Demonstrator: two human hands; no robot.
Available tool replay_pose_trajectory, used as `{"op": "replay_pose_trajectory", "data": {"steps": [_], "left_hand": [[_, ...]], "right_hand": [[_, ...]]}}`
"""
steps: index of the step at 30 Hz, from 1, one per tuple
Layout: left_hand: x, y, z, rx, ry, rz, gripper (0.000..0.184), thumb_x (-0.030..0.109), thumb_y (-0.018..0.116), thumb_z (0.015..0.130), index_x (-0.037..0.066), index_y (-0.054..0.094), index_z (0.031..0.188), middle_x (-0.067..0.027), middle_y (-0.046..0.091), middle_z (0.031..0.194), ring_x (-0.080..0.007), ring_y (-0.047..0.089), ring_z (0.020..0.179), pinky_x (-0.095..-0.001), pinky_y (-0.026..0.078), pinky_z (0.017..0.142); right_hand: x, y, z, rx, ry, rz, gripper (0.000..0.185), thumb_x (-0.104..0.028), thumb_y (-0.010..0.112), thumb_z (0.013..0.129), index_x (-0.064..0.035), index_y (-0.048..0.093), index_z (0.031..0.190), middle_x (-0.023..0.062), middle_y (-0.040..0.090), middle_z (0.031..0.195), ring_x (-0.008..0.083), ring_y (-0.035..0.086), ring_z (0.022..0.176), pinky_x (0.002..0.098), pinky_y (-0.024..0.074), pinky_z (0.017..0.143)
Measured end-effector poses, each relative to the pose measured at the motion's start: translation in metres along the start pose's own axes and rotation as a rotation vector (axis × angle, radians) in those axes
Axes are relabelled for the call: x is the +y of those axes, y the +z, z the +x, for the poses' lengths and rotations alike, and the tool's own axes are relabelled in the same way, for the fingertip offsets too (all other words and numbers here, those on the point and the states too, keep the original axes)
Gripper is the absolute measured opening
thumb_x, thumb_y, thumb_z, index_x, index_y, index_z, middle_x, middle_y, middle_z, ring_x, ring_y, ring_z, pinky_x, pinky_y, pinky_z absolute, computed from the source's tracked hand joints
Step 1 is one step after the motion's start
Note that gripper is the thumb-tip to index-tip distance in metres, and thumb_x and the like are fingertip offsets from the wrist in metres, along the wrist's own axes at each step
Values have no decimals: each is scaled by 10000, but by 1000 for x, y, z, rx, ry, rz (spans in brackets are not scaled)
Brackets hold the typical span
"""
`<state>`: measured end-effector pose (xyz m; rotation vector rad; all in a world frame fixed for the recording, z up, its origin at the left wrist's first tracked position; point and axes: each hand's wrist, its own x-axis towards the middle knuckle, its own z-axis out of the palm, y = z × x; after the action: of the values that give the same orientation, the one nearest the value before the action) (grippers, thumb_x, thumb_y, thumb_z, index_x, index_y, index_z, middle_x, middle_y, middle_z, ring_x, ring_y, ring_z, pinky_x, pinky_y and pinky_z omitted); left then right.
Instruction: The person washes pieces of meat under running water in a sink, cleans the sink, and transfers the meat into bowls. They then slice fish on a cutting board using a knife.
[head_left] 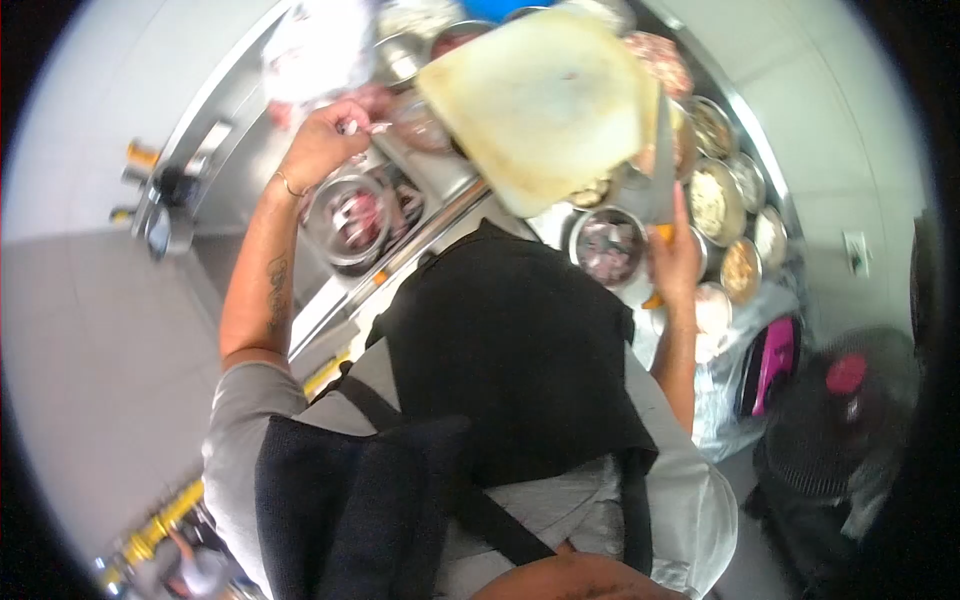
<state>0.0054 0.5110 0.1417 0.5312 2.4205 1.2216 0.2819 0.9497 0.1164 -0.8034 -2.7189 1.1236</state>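
Observation:
My left hand [327, 140] is raised over the counter at the left, fingers pinched on a small whitish-pink scrap [379, 128] whose kind I cannot make out. Just below it stands a metal bowl [318, 222] with reddish pieces of meat [352, 218]. At the right, my right hand [676, 262] is closed round the orange handle of a knife [663, 165], its wide blade pointing away from me. Alongside the blade lies a yellowed cutting board [540, 105], a bare surface with a dark mark. A bowl of dark pinkish pieces [608, 248] sits near my right hand.
Several metal bowls of pale food [712, 203] crowd the right side. Behind the board are minced meat [657, 62] and a blue thing [500, 8]. A white plastic bag [318, 50] lies far left. A black fan [845, 410] stands at the right.

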Motion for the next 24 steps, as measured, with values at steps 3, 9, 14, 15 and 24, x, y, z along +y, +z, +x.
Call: {"op": "replay_pose_trajectory", "data": {"steps": [3, 9, 14, 15, 24], "left_hand": [[-34, -16, -53, 64, -177, -91, 184, 113, 774, 792, 63, 699, 952, -41, 683, 885, -157, 668, 812, -291, 540, 764], [-12, 60, -19, 144, 292, 307, 397, 197, 783, 840, 72, 706, 1208, -161, 695, 1217, -339, 635, 1178, -426, 490, 1040], [24, 165, 112, 73, 616, 333, 350, 293, 665, 944, 111, 702, 1241, -149, 701, 1171, -331, 665, 1068, -426, 526, 930], [36, 182, 133, 70, 574, 336, 342, 275, 661, 943, 106, 703, 1238, -161, 702, 1147, -336, 664, 1058, -433, 524, 923], [74, 226, 239, -12, 443, 562, 306, 313, 606, 934, 98, 756, 1091, -184, 718, 1049, -380, 676, 993, -470, 526, 893]], "right_hand": [[-40, 12, 15, -178, 259, 30, 835, -10, 660, 910, -177, 264, 1626, 132, 739, 1055, 251, 701, 910, 387, 538, 869], [-55, 9, 45, -146, 198, 297, 779, -43, 618, 945, -188, 262, 1623, 198, 444, 1562, 279, 481, 1406, 378, 414, 1126], [-56, 1, 37, -71, 78, 209, 791, -52, 623, 957, -220, 245, 1632, 168, 595, 1387, 199, 659, 1025, 318, 546, 864], [-46, 1, 33, -50, 36, 215, 800, -46, 626, 955, -223, 242, 1634, 152, 628, 1308, 169, 644, 922, 299, 542, 793], [41, -9, -22, 59, 33, 243, 825, 28, 600, 952, -228, 224, 1641, 9, 588, 759, 61, 431, 494, 231, 387, 423]]}}
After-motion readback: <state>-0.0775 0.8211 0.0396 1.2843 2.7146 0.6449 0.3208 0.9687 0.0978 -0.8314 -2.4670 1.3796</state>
